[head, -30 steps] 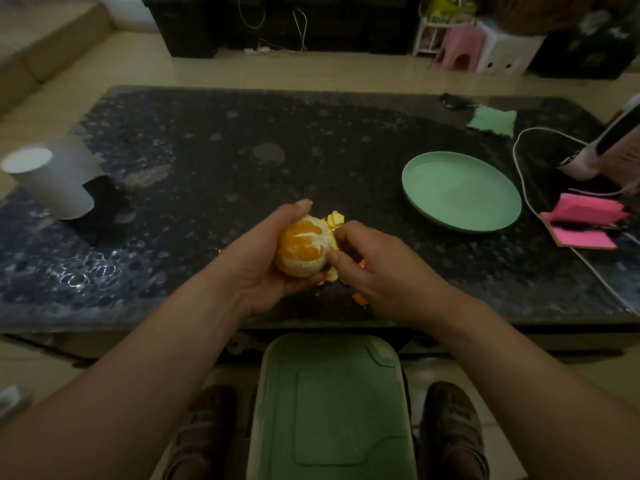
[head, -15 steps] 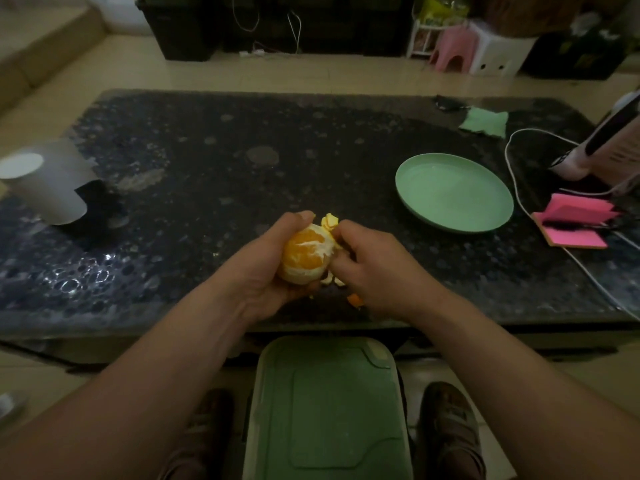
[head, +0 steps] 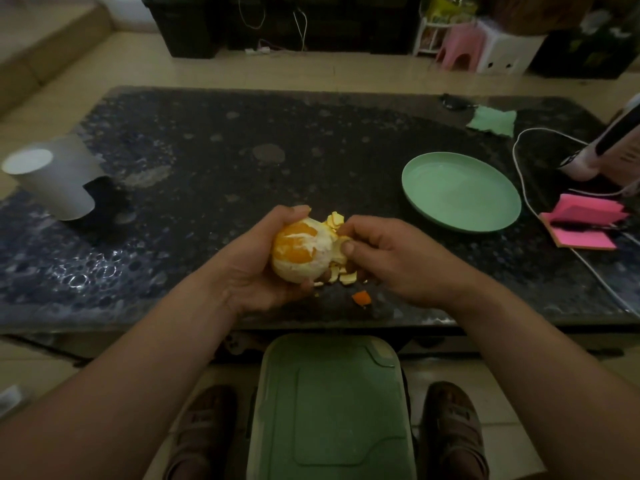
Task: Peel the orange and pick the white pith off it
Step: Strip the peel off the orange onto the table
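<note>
Orange (head: 298, 251), mostly stripped and coated in white pith, sits above the near edge of the dark speckled table (head: 207, 168), cupped in the left hand (head: 256, 271) with fingers curled round it. The right hand (head: 391, 261) pinches loose peel (head: 335, 220) at the fruit's right side. A small orange scrap (head: 361, 298) lies on the table just below, and a green plate (head: 460, 192) stands well apart to the right.

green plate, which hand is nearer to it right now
Right. The right hand lies just near-left of the green plate, pinching peel; the left hand cups the orange farther left.
</note>
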{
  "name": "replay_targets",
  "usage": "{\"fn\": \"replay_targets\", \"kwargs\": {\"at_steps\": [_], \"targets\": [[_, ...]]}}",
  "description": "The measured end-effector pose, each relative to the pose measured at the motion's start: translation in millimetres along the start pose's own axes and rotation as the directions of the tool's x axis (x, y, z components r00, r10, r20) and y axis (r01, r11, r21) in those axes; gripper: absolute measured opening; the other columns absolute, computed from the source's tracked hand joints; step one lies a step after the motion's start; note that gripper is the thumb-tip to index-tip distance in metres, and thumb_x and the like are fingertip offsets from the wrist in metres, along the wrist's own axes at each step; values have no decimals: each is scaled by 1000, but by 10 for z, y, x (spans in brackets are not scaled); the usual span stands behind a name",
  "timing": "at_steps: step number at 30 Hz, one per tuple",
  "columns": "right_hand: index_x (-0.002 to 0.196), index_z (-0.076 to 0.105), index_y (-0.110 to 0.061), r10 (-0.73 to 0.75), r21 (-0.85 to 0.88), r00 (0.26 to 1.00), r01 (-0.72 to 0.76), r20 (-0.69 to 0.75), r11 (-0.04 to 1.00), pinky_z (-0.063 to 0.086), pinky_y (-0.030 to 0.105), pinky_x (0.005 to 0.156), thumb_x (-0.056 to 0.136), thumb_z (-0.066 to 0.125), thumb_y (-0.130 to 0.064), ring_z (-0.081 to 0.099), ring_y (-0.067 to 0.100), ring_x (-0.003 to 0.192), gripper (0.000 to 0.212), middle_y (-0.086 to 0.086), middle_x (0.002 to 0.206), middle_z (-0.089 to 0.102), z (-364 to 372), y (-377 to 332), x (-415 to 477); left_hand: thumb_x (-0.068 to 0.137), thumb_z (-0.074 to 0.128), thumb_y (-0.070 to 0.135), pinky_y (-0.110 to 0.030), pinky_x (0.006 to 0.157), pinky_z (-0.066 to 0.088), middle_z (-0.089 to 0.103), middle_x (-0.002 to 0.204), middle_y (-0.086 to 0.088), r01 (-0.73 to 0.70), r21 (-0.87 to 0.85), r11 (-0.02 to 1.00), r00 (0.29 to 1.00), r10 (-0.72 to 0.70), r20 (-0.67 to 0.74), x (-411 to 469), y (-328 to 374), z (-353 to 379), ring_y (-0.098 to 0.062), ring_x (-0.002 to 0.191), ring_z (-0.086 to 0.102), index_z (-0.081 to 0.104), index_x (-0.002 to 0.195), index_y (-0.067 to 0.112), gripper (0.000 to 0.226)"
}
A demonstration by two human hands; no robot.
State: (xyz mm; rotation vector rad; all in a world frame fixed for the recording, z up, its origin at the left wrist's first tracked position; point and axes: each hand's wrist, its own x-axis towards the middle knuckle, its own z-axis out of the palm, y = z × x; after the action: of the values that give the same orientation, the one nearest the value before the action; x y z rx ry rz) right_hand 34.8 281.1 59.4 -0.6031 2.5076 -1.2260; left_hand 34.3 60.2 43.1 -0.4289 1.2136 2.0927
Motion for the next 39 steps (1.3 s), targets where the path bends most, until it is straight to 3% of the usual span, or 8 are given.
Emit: {"fn": "replay_targets", "kwargs": {"at_steps": [4,10,13,16,20,28,33,39], "targets": [[111,71,-13,-3,364,999,-12,39,931,52,25,65,107,56,-12,61,16,75,15,8,85,69,-71,53,-4,68,94,43,-28,47,57,73,107,-17,34,-113,993,974,-8,227,-35,18,-56,-28,78,73,77,108,11,54],[113,65,-15,155,967,988,-41,2,250,45,18,56,100,53,-14,54,9,67,18,2,80,60,114,73,100,64,96,48,-30,54,60,67,112,-13,-84,-213,974,948,144,285,2,61,-75,-27,90,72,64,130,11,82],[120,69,-21,358,801,927,-132,-109,584,47,25,61,111,47,-16,56,13,71,25,0,85,65,64,172,170,78,82,52,-31,52,57,70,112,-15,-186,-152,971,978,198,65,28,80,-127,-31,88,74,61,135,15,72],[136,66,-39,359,110,890,-342,-281,933,55,30,76,113,46,-23,66,12,90,35,-4,110,70,185,274,206,81,78,53,-35,56,59,74,112,-17,-236,-29,971,969,233,-75,27,44,-82,-33,91,76,67,129,16,62],[149,56,-40,253,-146,929,-299,-272,943,41,26,93,112,47,-34,54,6,117,38,-9,129,54,263,231,203,80,78,52,-36,66,63,80,101,-8,-243,90,966,960,253,-119,32,-1,3,-23,86,78,72,117,17,51],[105,63,-30,194,74,974,-187,-113,980,56,34,70,105,45,-62,71,7,82,37,-7,96,73,263,10,67,79,83,62,-52,98,59,77,122,-14,-279,310,909,946,315,-73,74,-15,33,-29,107,75,73,126,16,67],[110,61,-20,94,36,989,-90,-115,995,57,54,83,111,37,-54,68,23,89,41,3,96,69,297,47,44,88,74,54,-28,60,57,78,93,-3,-281,328,902,941,326,-88,51,-16,110,-14,77,74,74,108,19,41],[98,57,-19,-60,-309,982,2,-177,951,50,49,72,113,33,-41,59,21,75,36,-2,81,61,318,74,82,96,72,45,-25,54,56,79,92,-4,-287,369,884,931,348,-110,34,-38,114,-14,76,76,75,109,18,30]]}}
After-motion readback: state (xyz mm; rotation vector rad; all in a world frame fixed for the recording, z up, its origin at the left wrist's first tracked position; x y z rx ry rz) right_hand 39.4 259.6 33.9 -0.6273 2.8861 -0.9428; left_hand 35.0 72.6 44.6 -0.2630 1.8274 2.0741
